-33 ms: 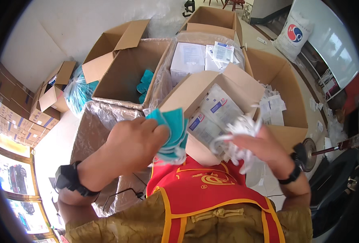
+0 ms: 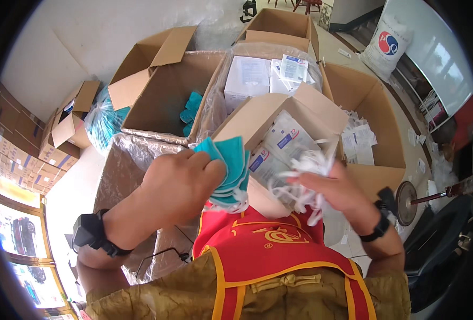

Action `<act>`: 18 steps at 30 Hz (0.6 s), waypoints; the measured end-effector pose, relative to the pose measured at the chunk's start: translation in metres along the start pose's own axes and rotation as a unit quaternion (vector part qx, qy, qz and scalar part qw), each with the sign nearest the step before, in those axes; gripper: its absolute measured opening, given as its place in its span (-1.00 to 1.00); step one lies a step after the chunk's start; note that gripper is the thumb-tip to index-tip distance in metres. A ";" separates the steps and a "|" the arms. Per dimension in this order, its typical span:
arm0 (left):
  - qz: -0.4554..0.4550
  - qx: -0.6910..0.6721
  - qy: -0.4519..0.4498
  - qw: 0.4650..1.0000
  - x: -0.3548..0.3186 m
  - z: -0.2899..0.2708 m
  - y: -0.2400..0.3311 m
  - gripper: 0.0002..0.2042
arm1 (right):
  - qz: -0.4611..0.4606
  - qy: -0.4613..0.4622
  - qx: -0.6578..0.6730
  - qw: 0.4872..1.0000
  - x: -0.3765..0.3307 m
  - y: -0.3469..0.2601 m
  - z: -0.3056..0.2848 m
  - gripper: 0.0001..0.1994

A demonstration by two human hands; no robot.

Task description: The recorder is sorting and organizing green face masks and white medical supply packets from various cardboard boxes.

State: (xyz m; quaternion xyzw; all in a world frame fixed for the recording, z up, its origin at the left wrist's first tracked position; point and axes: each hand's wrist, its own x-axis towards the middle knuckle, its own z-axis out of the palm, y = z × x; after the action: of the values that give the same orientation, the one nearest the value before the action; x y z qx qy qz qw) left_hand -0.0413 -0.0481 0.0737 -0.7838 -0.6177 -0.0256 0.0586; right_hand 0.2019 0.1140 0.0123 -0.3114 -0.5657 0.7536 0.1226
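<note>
Left hand [image 2: 180, 184] clamps teal mask stack [image 2: 228, 165]; right hand [image 2: 335, 189], three o'clock, apparently pinches white ear loops [image 2: 305, 178]. Tangled loops could drag masks loose.

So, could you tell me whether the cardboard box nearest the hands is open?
Open: the cardboard box has raised flaps, white packets showing inside.

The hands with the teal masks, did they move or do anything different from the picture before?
Nothing visibly changed. The left hand holds the stack of teal masks as before, and the right hand has the same tangle of white straps in its fingers. The cardboard boxes around them sit just where they were.
</note>
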 end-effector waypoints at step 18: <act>0.004 -0.156 -0.033 0.987 0.029 0.040 0.009 -0.74 | -0.155 -0.249 -0.012 0.956 0.004 0.004 0.034 -0.61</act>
State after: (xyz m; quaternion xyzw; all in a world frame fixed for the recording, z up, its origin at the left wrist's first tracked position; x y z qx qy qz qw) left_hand -0.0268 -0.0176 0.0365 -0.7863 -0.6046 -0.0953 -0.0847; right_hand 0.1788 0.0891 0.0131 -0.0239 -0.6286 0.7722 0.0898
